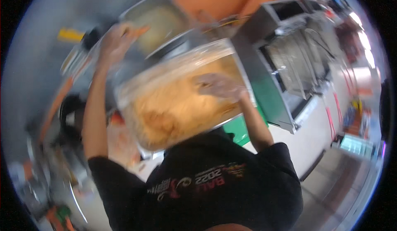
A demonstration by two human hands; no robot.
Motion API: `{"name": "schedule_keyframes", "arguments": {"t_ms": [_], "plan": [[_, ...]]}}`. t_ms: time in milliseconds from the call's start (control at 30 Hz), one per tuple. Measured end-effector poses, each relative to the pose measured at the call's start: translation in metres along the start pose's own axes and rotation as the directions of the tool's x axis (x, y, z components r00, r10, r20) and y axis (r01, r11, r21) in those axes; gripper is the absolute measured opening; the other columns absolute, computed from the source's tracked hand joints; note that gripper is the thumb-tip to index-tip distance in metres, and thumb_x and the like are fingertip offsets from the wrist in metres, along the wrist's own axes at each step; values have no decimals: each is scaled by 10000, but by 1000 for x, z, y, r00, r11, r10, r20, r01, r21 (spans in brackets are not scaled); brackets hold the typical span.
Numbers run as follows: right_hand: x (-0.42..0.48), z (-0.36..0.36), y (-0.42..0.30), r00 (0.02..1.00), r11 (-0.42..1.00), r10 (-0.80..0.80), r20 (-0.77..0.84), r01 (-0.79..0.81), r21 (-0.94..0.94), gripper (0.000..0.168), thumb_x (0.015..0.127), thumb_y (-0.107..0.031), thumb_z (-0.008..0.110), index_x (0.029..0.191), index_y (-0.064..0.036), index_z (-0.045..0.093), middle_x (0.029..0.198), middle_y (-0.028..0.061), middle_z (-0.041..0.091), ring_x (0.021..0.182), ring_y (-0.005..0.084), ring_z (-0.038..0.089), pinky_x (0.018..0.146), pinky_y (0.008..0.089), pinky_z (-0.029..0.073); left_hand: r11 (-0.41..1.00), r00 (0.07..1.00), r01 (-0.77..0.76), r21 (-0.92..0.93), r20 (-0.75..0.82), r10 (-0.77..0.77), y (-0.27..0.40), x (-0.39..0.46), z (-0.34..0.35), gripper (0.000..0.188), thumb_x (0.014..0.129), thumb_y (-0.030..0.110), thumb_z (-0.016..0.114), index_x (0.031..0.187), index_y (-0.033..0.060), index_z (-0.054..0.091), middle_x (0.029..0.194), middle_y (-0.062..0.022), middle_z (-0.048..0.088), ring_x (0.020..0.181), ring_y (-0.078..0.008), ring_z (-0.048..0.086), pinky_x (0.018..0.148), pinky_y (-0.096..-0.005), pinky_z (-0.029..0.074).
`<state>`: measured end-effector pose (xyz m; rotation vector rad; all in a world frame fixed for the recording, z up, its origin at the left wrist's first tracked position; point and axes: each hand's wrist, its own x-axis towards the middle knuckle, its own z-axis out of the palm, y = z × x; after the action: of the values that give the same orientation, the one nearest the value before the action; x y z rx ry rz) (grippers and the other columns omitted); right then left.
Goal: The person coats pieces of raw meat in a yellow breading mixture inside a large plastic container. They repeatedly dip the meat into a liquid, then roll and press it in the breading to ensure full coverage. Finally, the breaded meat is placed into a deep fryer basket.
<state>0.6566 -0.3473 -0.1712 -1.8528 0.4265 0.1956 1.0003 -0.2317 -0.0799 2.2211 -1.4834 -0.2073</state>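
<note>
My left hand (116, 41), in a thin clear glove, is raised at the near left side of a metal pan (141, 5) that holds a pale, cloudy liquid (161, 21). Its fingers pinch a small orange piece (141, 31), too blurred to name closely. In front of my body lies a large rectangular tub (173, 65) with what looks like clear plastic along its rim. Orange-yellow crumbs or breading (183, 102) fill it, with a darker hollow near the front left. Over its right part hovers or rests my gloved right hand (220, 86); blur hides whether it grips anything.
A steel deep fryer (273, 91) with wire baskets (288, 65) stands at the right. Beside the tub, a green container (238, 130) sits low by my right arm. An orange surface (217, 1) lies beyond, and a black round object (72, 110) is at the left.
</note>
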Motion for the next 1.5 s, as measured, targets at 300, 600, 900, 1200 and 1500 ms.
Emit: {"name": "schedule_keyframes", "arguments": {"t_ms": [300,600,900,1200,1500], "plan": [[-29,35,33,983,975,182,30,-185,125,537,900,-338,689,1316,-18,575,1267,138,618,1126,221,604,998,354,460,916,981,193,-352,46,-189,81,-165,10,240,890,263,641,1097,141,636,933,-110,624,880,-283,613,815,-387,465],[6,38,104,989,926,96,-117,-132,-354,597,923,-372,629,1407,-54,482,1370,194,537,1252,285,526,1071,404,390,992,999,3,-125,-45,-8,42,-295,160,466,852,123,676,1300,121,551,1160,-169,629,1098,-316,603,943,-382,471],[75,59,157,869,626,-18,-495,-376,-683,691,980,-422,469,1469,44,324,1510,288,325,1421,514,196,1172,542,134,935,885,298,193,312,-346,30,-231,104,450,864,102,571,1308,43,530,1276,-240,552,1242,-352,507,1057,-417,391],[126,166,143,915,873,-346,-206,233,-429,464,1006,-303,490,1323,36,519,1347,200,546,1244,327,505,1068,400,361,973,939,229,-27,270,-213,-25,-207,196,592,868,59,486,1442,2,353,1300,-314,514,1236,-430,485,1070,-455,368],[95,173,58,957,813,-182,224,18,582,386,981,-166,536,1333,-6,535,1294,100,584,1193,162,519,1023,326,407,984,976,171,-56,148,-162,-70,-266,209,323,901,94,474,1191,7,586,1080,-225,620,1051,-378,579,919,-445,461]]}}
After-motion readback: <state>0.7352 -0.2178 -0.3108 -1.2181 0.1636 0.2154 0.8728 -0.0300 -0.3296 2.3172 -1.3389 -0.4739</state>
